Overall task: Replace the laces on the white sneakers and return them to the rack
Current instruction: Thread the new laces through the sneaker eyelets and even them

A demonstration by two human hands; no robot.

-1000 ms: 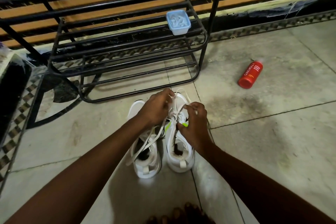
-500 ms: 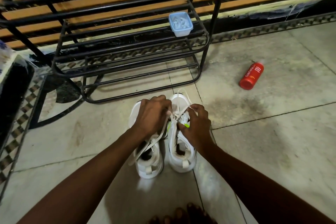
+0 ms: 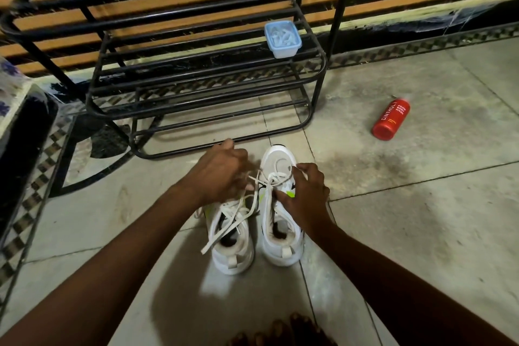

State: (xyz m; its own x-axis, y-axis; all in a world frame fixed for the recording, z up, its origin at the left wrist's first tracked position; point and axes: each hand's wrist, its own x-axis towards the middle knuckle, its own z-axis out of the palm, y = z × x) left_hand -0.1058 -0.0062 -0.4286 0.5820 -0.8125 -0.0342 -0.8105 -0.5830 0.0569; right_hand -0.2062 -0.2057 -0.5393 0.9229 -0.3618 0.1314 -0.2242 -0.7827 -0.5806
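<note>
Right sneaker (image 3: 281,233), just before shoe rack (image 3: 342,8): left hand (image 3: 222,174) pinches lace (image 3: 273,175) taut; right hand (image 3: 304,195) curls over crossings. Pull evenly, keep lace flat, snug.

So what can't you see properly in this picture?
All in the head view:
Front of the left sneaker: the left hand covers it.
Whether the left hand or right hand really pinches the lace: curled fingers hide that.
What is inside the blue tub on the rack: too small, only pale bits.
The rack's top: cut off by the upper edge.
</note>
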